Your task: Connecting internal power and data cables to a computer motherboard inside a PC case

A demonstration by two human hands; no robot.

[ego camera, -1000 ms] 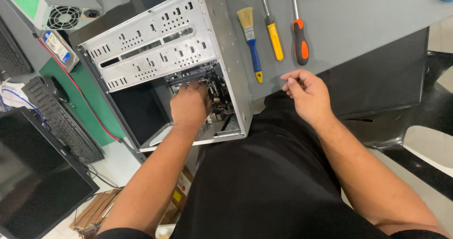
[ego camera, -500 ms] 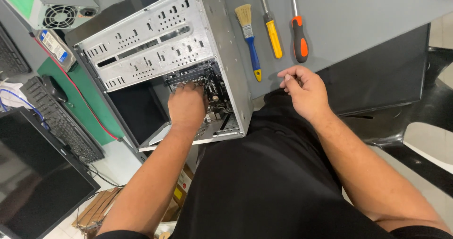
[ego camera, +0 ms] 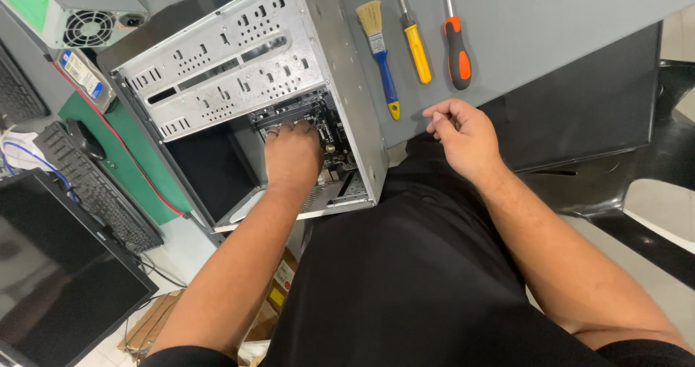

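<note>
Landmark: open computer case (ego camera: 304,70), lying on the grey table (ego camera: 550,27).
My left hand (ego camera: 291,157): inside the case, fingers down on the motherboard (ego camera: 326,124); I cannot tell whether I pinch anything.
My right hand (ego camera: 463,135): outside the case's right wall, at the table edge, loosely curled, gripping nothing.
Beyond that wall: paintbrush (ego camera: 381,45), yellow screwdriver (ego camera: 414,38), orange screwdriver (ego camera: 456,48).

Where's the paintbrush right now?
The paintbrush lies on the grey table, between the open computer case and the yellow screwdriver, beyond the right hand.
</note>
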